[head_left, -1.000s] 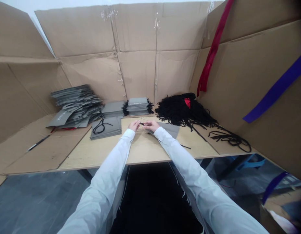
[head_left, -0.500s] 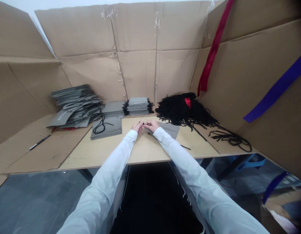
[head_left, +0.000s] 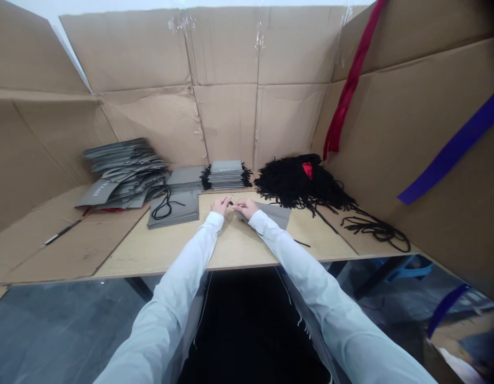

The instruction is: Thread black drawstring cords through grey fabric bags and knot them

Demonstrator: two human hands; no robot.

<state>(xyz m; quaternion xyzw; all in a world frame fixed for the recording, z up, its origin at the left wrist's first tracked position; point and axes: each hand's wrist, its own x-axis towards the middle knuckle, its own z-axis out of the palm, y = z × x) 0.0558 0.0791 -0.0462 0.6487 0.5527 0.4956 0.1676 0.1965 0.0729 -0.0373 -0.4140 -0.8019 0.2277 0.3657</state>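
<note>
1. Head view: a short black cord (head_left: 231,203) is seen between the left hand (head_left: 221,205) and the right hand (head_left: 247,208). Both hands are held narrowly pinched and close together, but whether the cord is gripped cannot be told.
2. A grey paper bag (head_left: 273,214) is laid flat on the wooden tabletop (head_left: 231,248), just under the right hand.
3. A stack of grey bags (head_left: 226,175) is placed beyond the hands, and a heap of black cords (head_left: 295,181) is piled to the right, against a cardboard wall (head_left: 226,112).
</note>
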